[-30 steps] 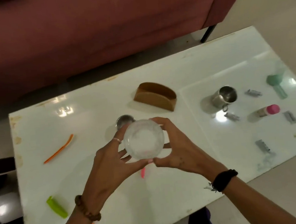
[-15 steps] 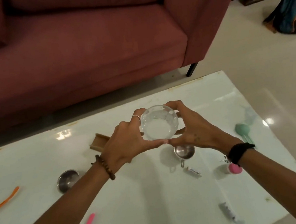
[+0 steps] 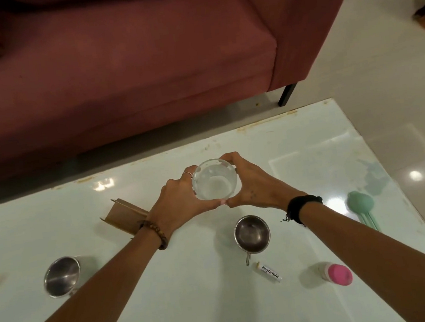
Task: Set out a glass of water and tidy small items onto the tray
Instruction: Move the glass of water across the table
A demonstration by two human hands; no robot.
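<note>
Centre frame, we cup the glass of water (image 3: 214, 179) between left hand (image 3: 181, 203) and right hand (image 3: 254, 182), both wrapped round it above the glossy white table (image 3: 169, 309). Glass not set down yet. Steel cups, small tube (image 3: 269, 272), pink-capped bottle (image 3: 336, 273) still loose; no tray visible.

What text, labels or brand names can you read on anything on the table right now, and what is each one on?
"Heybright": printed in dark letters on the small white tube lying beside the handled steel cup.
The pink-capped bottle: no print can be made out on it.
The glass of water, the other steel cup, the brown holder and the green brush show no lettering.
</note>
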